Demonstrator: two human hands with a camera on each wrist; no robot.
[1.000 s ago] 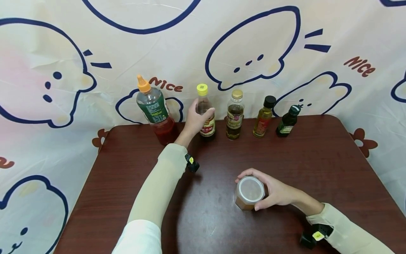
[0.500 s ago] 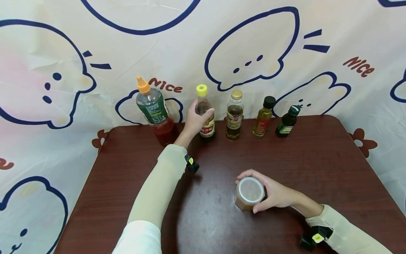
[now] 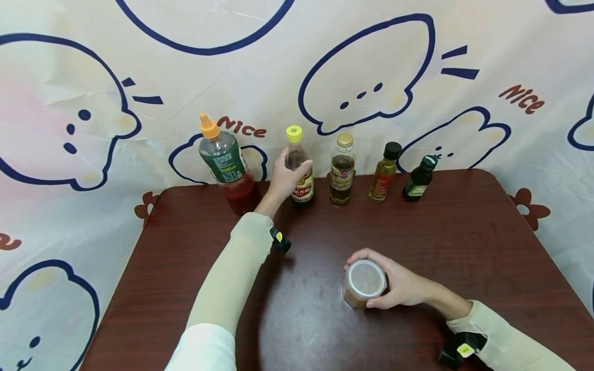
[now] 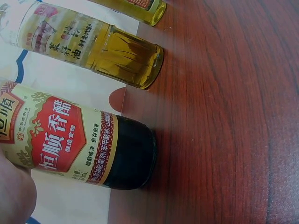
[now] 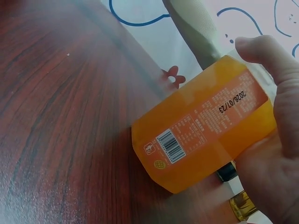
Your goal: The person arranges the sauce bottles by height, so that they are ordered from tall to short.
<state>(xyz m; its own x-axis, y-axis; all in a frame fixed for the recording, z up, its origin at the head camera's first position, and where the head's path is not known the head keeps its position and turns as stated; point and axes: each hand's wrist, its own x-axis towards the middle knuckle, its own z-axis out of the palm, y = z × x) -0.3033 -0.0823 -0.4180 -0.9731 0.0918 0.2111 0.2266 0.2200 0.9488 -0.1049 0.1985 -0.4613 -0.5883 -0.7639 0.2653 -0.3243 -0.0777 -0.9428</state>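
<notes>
At the back of the table my left hand [image 3: 284, 178] grips a dark vinegar bottle [image 3: 303, 188] with a yellow cap. In the left wrist view the bottle's red and cream label [image 4: 58, 135] shows, and its base meets the tabletop. Nearer the front, my right hand [image 3: 400, 282] holds a faceted jar [image 3: 366, 278] with a pale lid, thumb on one side and fingers round the other. The right wrist view shows the jar's orange contents and a barcode label [image 5: 205, 116]. The fingers behind the jar are partly hidden.
Left of the vinegar stands a red sauce bottle [image 3: 238, 193] with an orange nozzle. To its right are a cooking oil bottle [image 3: 342, 175], a small black-capped bottle [image 3: 381, 180] and a dark green bottle [image 3: 418, 181]. A printed cloth [image 3: 232, 82] hangs behind the table [image 3: 185, 288].
My right thumb has slid slightly left along the jar's near side. The left hand keeps its grip on the vinegar bottle, and the head view has shifted a little.
</notes>
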